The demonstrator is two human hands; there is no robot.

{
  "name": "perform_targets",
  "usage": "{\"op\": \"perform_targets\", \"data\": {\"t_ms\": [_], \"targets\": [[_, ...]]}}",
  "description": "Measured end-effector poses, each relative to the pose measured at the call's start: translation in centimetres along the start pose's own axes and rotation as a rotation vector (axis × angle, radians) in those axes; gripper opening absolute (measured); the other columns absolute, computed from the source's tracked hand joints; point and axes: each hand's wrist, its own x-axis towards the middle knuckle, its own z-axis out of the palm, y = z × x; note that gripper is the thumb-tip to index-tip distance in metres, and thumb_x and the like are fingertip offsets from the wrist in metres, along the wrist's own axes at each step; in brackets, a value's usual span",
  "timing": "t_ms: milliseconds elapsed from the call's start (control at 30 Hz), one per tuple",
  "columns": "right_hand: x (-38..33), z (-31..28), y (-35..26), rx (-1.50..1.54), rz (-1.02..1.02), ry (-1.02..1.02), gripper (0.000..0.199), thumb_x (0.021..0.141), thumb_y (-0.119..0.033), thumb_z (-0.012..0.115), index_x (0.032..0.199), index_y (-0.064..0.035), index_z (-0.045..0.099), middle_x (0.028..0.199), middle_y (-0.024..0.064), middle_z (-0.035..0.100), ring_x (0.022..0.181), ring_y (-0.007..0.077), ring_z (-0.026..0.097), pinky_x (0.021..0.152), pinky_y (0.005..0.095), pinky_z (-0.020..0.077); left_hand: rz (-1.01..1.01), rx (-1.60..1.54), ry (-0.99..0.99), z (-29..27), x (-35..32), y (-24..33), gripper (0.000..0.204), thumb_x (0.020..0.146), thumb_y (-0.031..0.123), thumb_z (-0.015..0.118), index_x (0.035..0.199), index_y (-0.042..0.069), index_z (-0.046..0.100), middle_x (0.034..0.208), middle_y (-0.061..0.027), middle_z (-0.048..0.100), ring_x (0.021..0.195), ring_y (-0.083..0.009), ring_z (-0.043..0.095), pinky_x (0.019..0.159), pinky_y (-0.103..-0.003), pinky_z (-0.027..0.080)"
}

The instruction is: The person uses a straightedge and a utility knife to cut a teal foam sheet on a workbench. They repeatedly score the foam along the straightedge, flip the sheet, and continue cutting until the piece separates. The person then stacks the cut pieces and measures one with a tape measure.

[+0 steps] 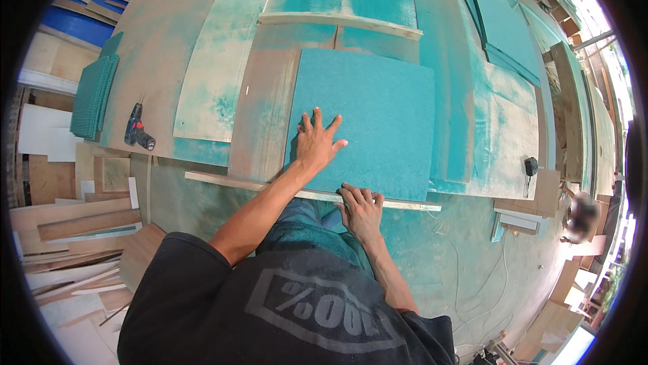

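A square teal panel [378,115] lies flat on a big work surface streaked with teal paint. My left hand [317,142] presses flat on the panel's near left part, fingers spread, holding nothing. My right hand [361,206] rests at the panel's near edge, its fingers curled over a thin wooden strip [229,181] that runs along that edge.
A red and black cordless drill [138,128] lies at the left beside a stack of teal sheets [94,95]. Another wooden strip [337,22] lies beyond the panel. More teal boards [503,27] sit far right, a small black tool [530,166] at the right, wood offcuts [67,230] at lower left.
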Motion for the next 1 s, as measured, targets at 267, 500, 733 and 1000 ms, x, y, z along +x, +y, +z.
{"op": "perform_targets", "data": {"t_ms": [267,500,733,1000], "targets": [[6.2,-0.2,2.3,0.047,0.046,0.005,0.031,0.091,-0.034,0.076,0.111,-0.0119,0.069,0.098,0.0034,0.061,0.095,0.0225,0.058,0.088,0.0399,0.0399,0.016,0.065,0.080,-0.5,6.9,-1.0,0.072,0.093,0.058,0.069,0.155,0.026,0.051,0.156,-0.0328,0.035,0.136,-0.0577,0.041,0.098,-0.063,0.055],[14.0,0.4,5.4,0.039,0.061,0.079,0.032,0.091,-0.038,0.076,0.104,-0.0096,0.069,0.096,0.0054,0.060,0.093,0.0253,0.058,0.091,0.0416,0.0414,0.007,0.065,0.101,-1.6,15.5,-2.5,0.070,0.092,0.057,0.070,0.153,0.026,0.052,0.155,-0.0316,0.037,0.133,-0.0538,0.043,0.103,-0.065,0.050],[21.1,1.4,8.9,-0.031,0.042,0.128,0.036,0.095,-0.047,0.069,0.103,-0.0119,0.070,0.098,0.0014,0.063,0.094,0.0230,0.059,0.092,0.0433,0.0411,0.027,0.074,0.088,-3.0,23.7,-3.6,0.066,0.096,0.058,0.067,0.152,0.026,0.052,0.154,-0.0333,0.039,0.137,-0.0559,0.043,0.104,-0.064,0.050],[29.9,2.2,12.8,-0.047,0.013,0.156,0.039,0.097,-0.051,0.066,0.107,-0.0134,0.073,0.105,-0.0001,0.067,0.098,0.0224,0.061,0.092,0.0417,0.0402,0.025,0.158,0.108,-4.8,32.9,-4.8,0.067,0.095,0.064,0.062,0.152,0.031,0.053,0.147,-0.0272,0.047,0.128,-0.0480,0.051,0.096,-0.055,0.054]]}}
